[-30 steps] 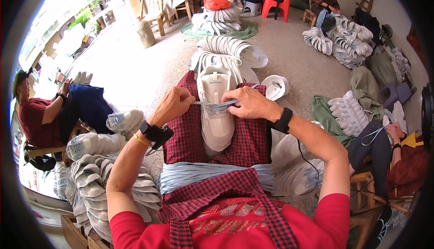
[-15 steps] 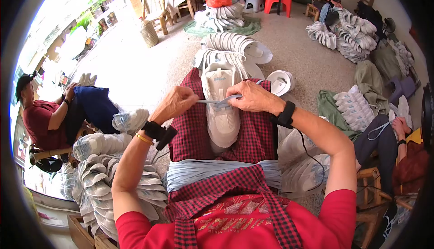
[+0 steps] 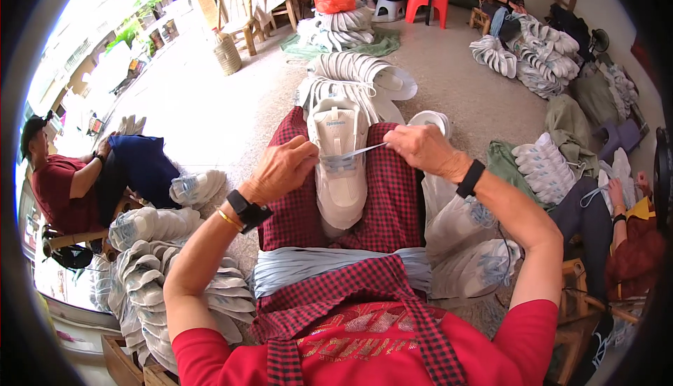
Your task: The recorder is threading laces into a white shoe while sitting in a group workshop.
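Observation:
A cream-white shoe lies between my thighs, its toe toward me and its tongue pointing away. Light blue laces cross its eyelet area. My right hand, off the shoe's right side, pinches one lace end and pulls it taut. On the other side, at the shoe's left edge, my left hand is closed on the lace, mostly hidden by its fingers. A thick bundle of light blue laces lies across my lap over the checked apron.
White shoe uppers are stacked just beyond my knees. More piles of uppers stand on my left, with bagged ones on my right. A co-worker sits at left, another at right. Farther back stands a red chair.
My right hand has moved right, away from the shoe, drawing the lace out. My left hand has come in closer to the shoe's left edge.

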Demonstrator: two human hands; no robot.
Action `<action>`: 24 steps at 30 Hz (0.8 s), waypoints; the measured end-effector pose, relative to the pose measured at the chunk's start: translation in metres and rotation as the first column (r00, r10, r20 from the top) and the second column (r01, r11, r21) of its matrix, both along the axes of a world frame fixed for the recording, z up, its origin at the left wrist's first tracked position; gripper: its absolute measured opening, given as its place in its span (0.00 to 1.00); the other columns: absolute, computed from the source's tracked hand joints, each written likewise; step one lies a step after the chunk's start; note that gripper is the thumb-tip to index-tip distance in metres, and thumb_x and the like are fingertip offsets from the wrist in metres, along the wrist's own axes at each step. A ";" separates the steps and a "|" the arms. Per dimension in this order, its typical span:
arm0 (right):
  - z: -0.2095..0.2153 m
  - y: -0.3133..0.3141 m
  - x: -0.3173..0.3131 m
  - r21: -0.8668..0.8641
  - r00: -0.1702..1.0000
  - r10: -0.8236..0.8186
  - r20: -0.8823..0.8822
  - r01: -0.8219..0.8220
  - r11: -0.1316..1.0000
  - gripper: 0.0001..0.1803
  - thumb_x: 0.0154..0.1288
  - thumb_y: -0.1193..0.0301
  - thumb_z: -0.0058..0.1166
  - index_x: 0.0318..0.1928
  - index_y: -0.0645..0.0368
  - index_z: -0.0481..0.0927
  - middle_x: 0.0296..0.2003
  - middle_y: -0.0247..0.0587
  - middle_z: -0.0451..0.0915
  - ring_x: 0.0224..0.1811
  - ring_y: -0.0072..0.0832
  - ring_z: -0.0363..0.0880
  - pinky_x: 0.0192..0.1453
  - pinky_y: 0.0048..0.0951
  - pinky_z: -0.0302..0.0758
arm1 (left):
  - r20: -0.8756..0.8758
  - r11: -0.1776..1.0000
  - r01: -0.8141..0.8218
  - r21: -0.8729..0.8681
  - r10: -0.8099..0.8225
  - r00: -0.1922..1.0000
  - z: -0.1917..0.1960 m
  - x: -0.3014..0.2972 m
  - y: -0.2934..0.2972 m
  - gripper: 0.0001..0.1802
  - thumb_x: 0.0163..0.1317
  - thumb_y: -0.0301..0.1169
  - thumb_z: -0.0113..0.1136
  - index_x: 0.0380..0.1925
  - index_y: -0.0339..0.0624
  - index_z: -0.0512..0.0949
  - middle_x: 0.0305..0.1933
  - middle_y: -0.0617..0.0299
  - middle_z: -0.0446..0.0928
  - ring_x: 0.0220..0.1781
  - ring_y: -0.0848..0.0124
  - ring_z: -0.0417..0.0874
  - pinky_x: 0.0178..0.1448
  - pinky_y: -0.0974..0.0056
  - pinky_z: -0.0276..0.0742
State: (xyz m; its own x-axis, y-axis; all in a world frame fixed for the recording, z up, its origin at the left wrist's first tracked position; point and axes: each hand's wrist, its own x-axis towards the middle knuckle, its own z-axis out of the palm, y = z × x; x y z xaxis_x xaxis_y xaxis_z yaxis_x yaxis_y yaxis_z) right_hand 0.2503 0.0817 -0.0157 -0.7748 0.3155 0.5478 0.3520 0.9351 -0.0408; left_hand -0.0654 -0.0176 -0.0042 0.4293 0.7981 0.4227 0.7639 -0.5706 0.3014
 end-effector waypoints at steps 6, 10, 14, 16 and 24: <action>0.050 0.014 0.108 0.107 0.930 -0.337 0.146 0.323 0.940 0.08 0.68 0.71 0.48 0.42 0.56 0.80 0.36 0.45 0.82 0.36 0.44 0.84 0.38 0.42 0.79 | -0.230 0.974 -0.036 0.225 0.089 0.969 0.019 -0.096 -0.022 0.09 0.62 0.21 0.58 0.42 0.41 0.81 0.34 0.56 0.76 0.30 0.55 0.81 0.35 0.55 0.79; 0.107 0.019 0.210 0.312 0.841 -0.535 0.078 0.489 0.814 0.12 0.68 0.70 0.48 0.47 0.59 0.81 0.43 0.50 0.83 0.43 0.49 0.83 0.46 0.43 0.80 | -0.288 0.870 -0.262 0.417 0.400 0.870 0.065 -0.179 -0.070 0.12 0.62 0.17 0.55 0.44 0.38 0.82 0.44 0.53 0.83 0.43 0.54 0.85 0.47 0.57 0.82; 0.178 0.025 0.311 0.444 0.679 -0.733 -0.041 0.670 0.595 0.16 0.72 0.68 0.45 0.54 0.61 0.79 0.50 0.53 0.82 0.52 0.51 0.80 0.55 0.42 0.78 | -0.263 0.701 -0.425 0.573 0.648 0.714 0.136 -0.234 -0.150 0.13 0.67 0.20 0.53 0.49 0.37 0.81 0.48 0.52 0.83 0.49 0.57 0.85 0.54 0.58 0.81; 0.218 0.005 0.359 0.588 0.631 -0.771 -0.088 0.658 0.471 0.17 0.75 0.68 0.42 0.56 0.61 0.78 0.52 0.52 0.81 0.53 0.51 0.80 0.56 0.41 0.77 | -0.225 0.630 -0.459 0.626 0.710 0.668 0.160 -0.272 -0.183 0.14 0.69 0.22 0.52 0.52 0.37 0.80 0.49 0.52 0.83 0.50 0.59 0.85 0.54 0.59 0.81; 0.286 -0.043 0.443 0.543 0.384 -0.873 -0.302 0.821 0.173 0.17 0.77 0.69 0.41 0.60 0.59 0.76 0.52 0.50 0.81 0.55 0.48 0.79 0.57 0.41 0.75 | 0.076 0.365 -0.484 0.795 0.732 0.677 0.234 -0.293 -0.290 0.14 0.70 0.32 0.51 0.42 0.35 0.83 0.42 0.50 0.84 0.43 0.51 0.83 0.49 0.51 0.78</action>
